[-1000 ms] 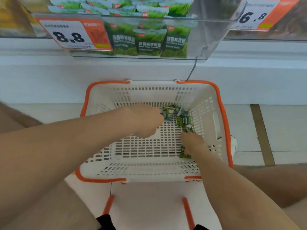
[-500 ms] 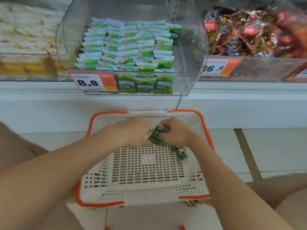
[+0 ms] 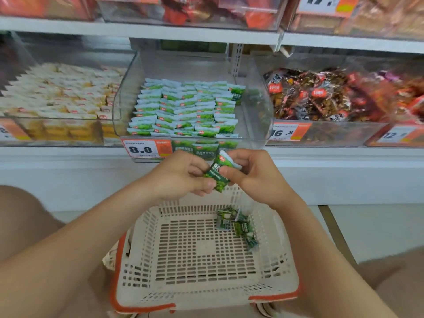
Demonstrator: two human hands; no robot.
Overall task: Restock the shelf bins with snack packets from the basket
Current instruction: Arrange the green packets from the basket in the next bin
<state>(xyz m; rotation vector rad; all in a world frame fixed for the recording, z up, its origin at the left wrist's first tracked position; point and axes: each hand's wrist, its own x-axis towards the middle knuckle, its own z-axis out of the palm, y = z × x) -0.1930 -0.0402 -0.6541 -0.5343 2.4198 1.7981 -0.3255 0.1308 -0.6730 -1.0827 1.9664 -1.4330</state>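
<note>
A small green snack packet (image 3: 218, 174) is held between both hands just below the shelf edge. My left hand (image 3: 181, 177) pinches its lower left side and my right hand (image 3: 254, 174) pinches its right side and top. Below them stands the white basket with an orange rim (image 3: 137, 283), with a few green packets (image 3: 238, 226) lying at its far right. Straight ahead, the clear shelf bin (image 3: 257, 106) holds rows of the same green packets (image 3: 183, 109), with bare room along its right side and back.
A bin of pale yellow packets (image 3: 57, 97) sits left of the green bin, and a bin of dark red-brown packets (image 3: 332, 95) sits right. Orange price tags (image 3: 146, 149) hang on the bin fronts. Another shelf with red packets (image 3: 195, 10) runs overhead. My knees flank the basket.
Both hands have lifted out of the basket with a green packet, rising to just under the bin front. My view has tilted up from the basket to the shelf.
</note>
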